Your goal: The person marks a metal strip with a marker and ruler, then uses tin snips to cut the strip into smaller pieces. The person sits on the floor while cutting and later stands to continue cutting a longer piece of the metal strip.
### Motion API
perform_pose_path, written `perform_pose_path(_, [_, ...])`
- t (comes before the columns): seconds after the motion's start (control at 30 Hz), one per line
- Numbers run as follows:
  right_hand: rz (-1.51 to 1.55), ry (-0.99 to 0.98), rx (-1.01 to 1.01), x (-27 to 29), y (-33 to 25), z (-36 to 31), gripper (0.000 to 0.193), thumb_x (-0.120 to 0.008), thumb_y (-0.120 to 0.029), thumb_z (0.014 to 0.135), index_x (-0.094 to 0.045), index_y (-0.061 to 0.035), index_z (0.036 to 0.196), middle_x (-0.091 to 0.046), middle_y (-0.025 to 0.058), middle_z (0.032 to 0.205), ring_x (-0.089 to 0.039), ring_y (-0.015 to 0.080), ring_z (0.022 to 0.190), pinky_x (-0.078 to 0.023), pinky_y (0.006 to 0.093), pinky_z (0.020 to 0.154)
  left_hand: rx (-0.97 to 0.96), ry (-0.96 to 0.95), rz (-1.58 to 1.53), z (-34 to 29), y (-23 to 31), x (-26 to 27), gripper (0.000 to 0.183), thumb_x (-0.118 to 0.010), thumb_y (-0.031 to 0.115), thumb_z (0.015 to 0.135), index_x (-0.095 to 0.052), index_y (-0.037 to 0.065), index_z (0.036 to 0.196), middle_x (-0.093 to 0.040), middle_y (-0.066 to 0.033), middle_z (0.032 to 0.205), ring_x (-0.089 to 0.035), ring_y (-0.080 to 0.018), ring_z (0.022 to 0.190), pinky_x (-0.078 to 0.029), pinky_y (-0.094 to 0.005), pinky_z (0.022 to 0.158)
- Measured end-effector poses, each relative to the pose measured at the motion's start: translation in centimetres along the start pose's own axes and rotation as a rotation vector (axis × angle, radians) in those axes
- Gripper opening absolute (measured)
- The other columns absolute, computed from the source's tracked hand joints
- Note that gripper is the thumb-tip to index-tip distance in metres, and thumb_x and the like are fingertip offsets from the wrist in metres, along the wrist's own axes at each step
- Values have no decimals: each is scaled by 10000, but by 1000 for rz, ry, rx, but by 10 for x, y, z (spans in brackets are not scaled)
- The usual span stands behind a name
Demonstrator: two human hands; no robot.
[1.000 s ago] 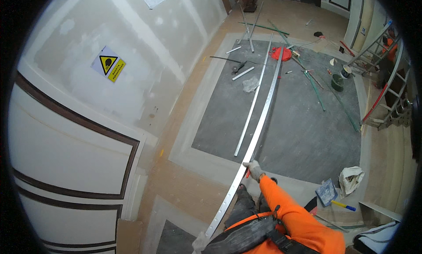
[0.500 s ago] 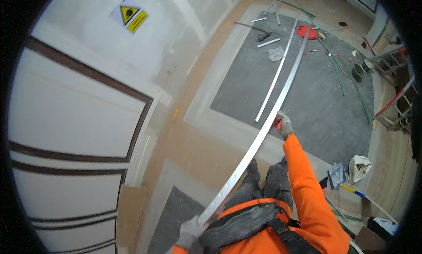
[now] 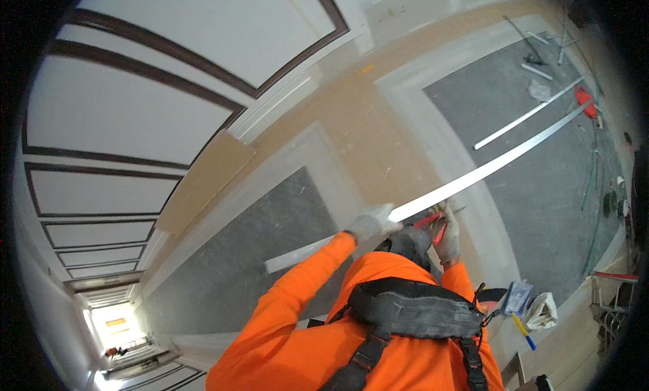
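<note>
The strip (image 3: 466, 183), long and pale, runs from your hands to a red cloth (image 3: 585, 104) near its far end. Your left hand (image 3: 372, 222), gloved and slightly blurred, has its grip narrowed on the strip's near end. Your right hand (image 3: 448, 237), also gloved, is just beside the strip, near that same end, its grip wrapped round a red tool (image 3: 428, 221); whether the tool touches the strip cannot be told. A shorter rail (image 3: 531, 114) lies beside the strip, on its wall side, over the grey floor (image 3: 466, 100). Well apart from the strip's near end, a brown board (image 3: 205, 178) lies beside the panels (image 3: 122, 117); on the strip's opposite side lie a blue float (image 3: 518, 298) and a white sack (image 3: 543, 311).
</note>
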State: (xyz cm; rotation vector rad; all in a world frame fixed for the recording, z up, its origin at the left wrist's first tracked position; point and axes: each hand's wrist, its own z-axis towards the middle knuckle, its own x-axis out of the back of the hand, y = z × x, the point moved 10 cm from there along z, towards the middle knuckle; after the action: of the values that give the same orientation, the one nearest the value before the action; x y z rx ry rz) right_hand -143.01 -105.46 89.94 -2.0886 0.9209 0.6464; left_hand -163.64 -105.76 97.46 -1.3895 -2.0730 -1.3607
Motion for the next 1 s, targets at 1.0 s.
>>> perform_pose_path(1.0, [-411, 346, -243, -29, 392, -386, 475, -658, -302, 967, -580, -35, 1352, -705, 99, 1015, -712, 213, 819, -566, 374, 607, 147, -1012, -1374, -218, -87, -27, 522, -505, 573, 1068, -619, 67, 1117, -621, -34, 798, -595, -125, 628, -519, -253, 554])
